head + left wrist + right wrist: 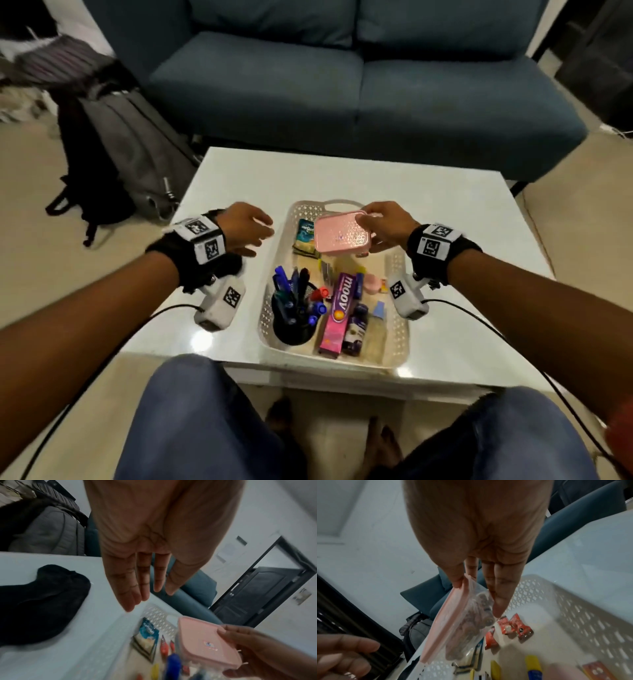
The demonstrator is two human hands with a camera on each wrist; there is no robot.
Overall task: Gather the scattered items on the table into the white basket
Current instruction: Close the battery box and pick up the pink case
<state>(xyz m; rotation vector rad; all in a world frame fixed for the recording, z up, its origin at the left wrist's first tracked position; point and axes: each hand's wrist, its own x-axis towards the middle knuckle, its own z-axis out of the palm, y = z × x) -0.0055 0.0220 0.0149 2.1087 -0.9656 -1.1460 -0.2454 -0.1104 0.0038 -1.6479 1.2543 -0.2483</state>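
The white basket [399,274] stands in the middle of the white table [462,222]. It holds a black pen cup [294,322], a purple and pink "moov" box [340,308], a dark bottle [356,329], snack packets [305,236] and small sweets [520,627]. My right hand [371,231] grips a clear box with a pink lid [342,233] by its right end, thumb on one side and fingers on the other, tilted above the basket's far end. In the right wrist view the hand [477,597] holds the box [462,622] over the basket [573,608]. My left hand [260,236] hovers, fingers straight and empty [145,597], left of the basket [159,614].
A blue sofa [342,85] faces the table's far edge. A grey backpack [130,147] leans on the floor at the left. Something black [42,601] lies on the table under my left wrist. My knees are below the near edge.
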